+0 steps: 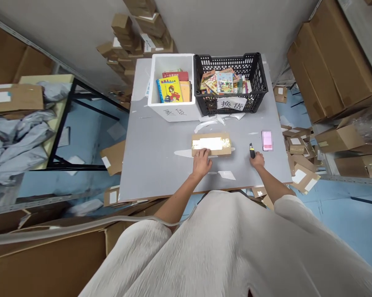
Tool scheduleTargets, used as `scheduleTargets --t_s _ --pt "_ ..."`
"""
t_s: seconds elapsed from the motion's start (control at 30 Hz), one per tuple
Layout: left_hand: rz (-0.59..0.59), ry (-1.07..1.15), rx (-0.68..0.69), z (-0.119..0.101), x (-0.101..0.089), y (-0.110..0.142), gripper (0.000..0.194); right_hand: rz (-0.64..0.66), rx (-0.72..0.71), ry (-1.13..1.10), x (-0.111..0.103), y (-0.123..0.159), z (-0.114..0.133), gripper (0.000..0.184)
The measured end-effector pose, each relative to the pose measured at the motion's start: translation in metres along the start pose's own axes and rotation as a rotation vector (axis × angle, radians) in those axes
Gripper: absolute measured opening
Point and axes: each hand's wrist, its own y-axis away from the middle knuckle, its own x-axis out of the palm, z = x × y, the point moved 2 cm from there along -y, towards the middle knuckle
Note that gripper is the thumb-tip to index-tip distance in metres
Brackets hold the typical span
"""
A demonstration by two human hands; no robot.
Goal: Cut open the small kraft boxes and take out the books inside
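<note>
A flat cardboard parcel (211,144) with a white label and shiny tape lies in the middle of the grey table (155,156). My left hand (202,161) rests on its near edge, fingers laid flat against it. My right hand (257,159) is closed round a black and yellow utility knife (252,151), held just above the table to the right of the parcel. A small pink card (267,140) lies beyond the knife.
At the table's far side stand a white foam box (170,108) with books and a black plastic crate (260,78) with books. Paper scraps litter the table. Cardboard boxes (328,62) are stacked right, small parcels (300,165) lie on the blue floor, and grey bags (15,140) lie left.
</note>
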Motion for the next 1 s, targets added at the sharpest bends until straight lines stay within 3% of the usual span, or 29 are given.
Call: scheduleTargets --t_s 0.33,0.47,0.6,0.7,0.83,1.0 --pt "-0.005 0.012 0.006 -0.002 0.001 0.002 0.067 -0.068 0.018 -0.315 -0.016 0.014 0.002 0.051" --pt "-0.010 0.039 0.038 -0.002 0.001 0.002 0.068 -0.097 -0.105 -0.598 -0.038 0.022 0.017 0.042" --pt "-0.017 0.046 0.084 0.001 0.001 0.002 0.070 -0.003 -0.263 -0.826 -0.066 0.027 0.050 0.042" --pt "-0.015 0.058 0.118 0.002 0.003 0.002 0.071 0.063 -0.450 -0.781 -0.085 0.040 0.081 0.049" --pt "-0.027 0.091 0.172 0.005 0.006 0.006 0.071 0.074 -0.735 -0.562 -0.098 0.068 0.125 0.056" --pt "-0.049 0.111 0.200 0.007 0.010 0.013 0.076 0.049 -1.019 -0.166 -0.095 0.095 0.183 0.037"
